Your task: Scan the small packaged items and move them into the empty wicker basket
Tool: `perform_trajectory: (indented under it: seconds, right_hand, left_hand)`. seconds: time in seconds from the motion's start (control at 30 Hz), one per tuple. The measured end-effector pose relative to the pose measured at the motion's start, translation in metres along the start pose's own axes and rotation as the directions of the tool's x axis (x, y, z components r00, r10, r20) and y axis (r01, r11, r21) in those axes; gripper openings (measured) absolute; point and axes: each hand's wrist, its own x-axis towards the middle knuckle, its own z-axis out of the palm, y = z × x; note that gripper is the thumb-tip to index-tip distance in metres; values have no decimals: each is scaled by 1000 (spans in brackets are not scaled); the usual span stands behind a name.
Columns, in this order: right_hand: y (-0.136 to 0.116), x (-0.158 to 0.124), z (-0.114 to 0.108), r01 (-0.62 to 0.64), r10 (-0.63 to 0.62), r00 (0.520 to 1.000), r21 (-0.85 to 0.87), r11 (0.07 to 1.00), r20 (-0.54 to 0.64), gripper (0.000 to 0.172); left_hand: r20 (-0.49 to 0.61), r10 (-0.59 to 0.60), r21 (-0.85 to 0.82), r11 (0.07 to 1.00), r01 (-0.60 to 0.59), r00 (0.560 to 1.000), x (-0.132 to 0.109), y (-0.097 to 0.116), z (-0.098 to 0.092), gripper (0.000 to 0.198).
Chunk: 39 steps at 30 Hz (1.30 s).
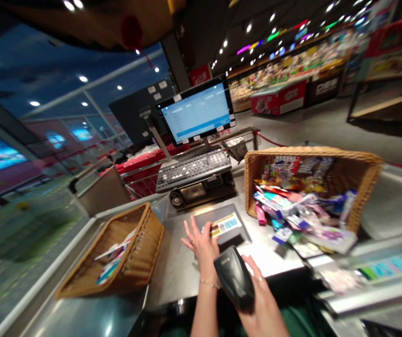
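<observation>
My right hand (262, 302) is wrapped round a black handheld barcode scanner (234, 276), its head toward the middle of the counter. Just left of it, my left hand (204, 245) is palm down, with a bracelet at the wrist. Its outer fingers are spread, while the index finger and thumb close on the left end of a small flat package (227, 224) with a white, blue and brown face. The thumb is partly hidden. Under the package is a grey pad (238, 213) on the metal counter.
On the right, a tipped wicker basket (311, 152) spills several small packaged goods (302, 210). Another wicker basket (152, 243) at left holds a few packages. A keyboard (194, 168) and a lit monitor (199, 112) stand behind; a shopping cart (141, 180) is beyond.
</observation>
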Motion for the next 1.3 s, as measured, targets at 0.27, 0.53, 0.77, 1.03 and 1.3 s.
perform_trajectory:
  seconds: [0.27,0.53,0.77,1.03,1.3]
  right_hand:
    - [-6,0,-3,22,-20,1000,-65,998,21,39]
    - [-15,-3,0,37,-30,998,-123,992,57,41]
    - [-19,-1,1,53,-46,998,-147,988,53,42]
    - [-20,-2,4,58,-51,997,-141,988,52,42]
    - [-19,-4,7,79,-73,996,-129,989,51,51]
  left_hand:
    - [-44,16,7,1000,-16,999,-5,-17,-9,40]
    - [-82,7,2,1000,-7,997,-2,-31,-16,41]
    - [-110,-9,-15,1000,7,994,-1,-34,-16,42]
    - [-100,-11,-14,1000,10,995,0,-40,-16,42]
    - [-121,-14,-4,1000,14,993,0,-45,-15,42]
